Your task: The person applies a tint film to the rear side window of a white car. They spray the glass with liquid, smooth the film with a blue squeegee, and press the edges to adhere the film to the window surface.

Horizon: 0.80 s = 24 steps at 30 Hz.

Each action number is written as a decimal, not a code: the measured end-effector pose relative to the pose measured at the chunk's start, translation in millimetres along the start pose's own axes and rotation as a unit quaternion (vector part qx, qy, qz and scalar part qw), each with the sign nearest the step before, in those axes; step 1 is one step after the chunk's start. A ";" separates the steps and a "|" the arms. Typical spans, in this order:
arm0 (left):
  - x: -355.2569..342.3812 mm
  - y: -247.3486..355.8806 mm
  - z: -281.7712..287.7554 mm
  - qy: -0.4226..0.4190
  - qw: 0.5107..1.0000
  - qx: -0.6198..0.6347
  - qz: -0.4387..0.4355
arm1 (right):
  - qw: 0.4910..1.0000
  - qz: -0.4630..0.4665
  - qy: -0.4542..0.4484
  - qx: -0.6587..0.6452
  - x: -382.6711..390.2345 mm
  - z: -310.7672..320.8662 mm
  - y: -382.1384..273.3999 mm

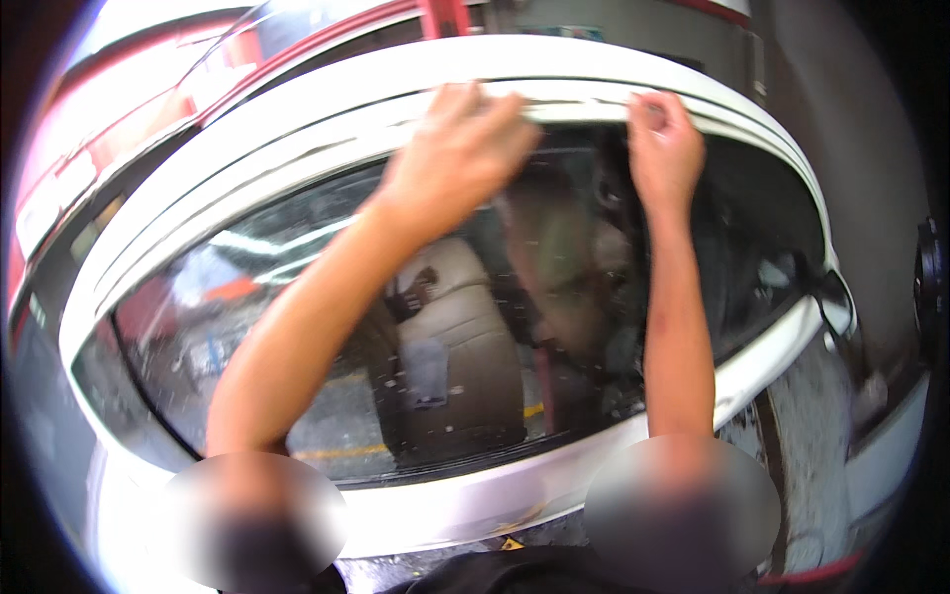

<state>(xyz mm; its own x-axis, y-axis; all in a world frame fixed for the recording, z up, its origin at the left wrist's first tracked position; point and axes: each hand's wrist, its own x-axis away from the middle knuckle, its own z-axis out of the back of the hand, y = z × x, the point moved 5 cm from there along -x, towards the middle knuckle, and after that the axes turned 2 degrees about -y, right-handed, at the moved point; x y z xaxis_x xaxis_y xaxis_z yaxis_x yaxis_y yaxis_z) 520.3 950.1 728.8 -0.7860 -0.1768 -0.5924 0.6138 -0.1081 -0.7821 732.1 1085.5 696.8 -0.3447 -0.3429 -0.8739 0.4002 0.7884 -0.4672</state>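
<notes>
A white car [386,61] stands side-on before me, its dark side windows [584,346] below my hands. My left hand [460,148] reaches up to the upper door frame, fingers bent and closed against its edge. To the right, my right hand [665,144] is curled at the same edge, thumb and finger drawn together in a pinch. Between the two runs a narrow pale strip [584,105] along the top of the window. Whatever lies within the fingers is too small or hidden to name.
Through the glass shows a light seat [460,317], mixed with reflections. A side mirror [837,302] juts out at the right. Behind the roof stand a red post [444,18] and a grey wall [826,109]. The white door body [455,520] lies close in front of me.
</notes>
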 end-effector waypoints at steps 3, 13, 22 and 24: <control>26.7 -16.5 19.6 0.024 0.999 -0.039 0.019 | 0.998 0.028 0.025 -0.051 -4.9 10.1 16.8; 206.3 -115.0 147.0 -0.033 0.989 -0.119 0.087 | 1.000 -0.014 0.022 0.013 9.4 -1.9 3.2; 215.2 -124.5 145.4 -0.037 0.993 -0.089 0.074 | 0.998 0.062 -0.011 -0.019 62.4 -45.9 -79.0; 271.0 -153.5 186.0 -0.039 0.990 -0.093 0.099 | 0.997 0.073 0.010 -0.031 69.2 -50.6 -80.7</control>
<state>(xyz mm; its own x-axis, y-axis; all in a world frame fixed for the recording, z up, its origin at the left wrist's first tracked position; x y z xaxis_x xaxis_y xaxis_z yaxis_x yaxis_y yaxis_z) 227.0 736.8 724.3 -0.6391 -0.2528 -0.7264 0.7249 0.1179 -0.6787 633.0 1024.0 680.8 -0.3042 -0.2128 -0.9285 0.3942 0.8593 -0.3261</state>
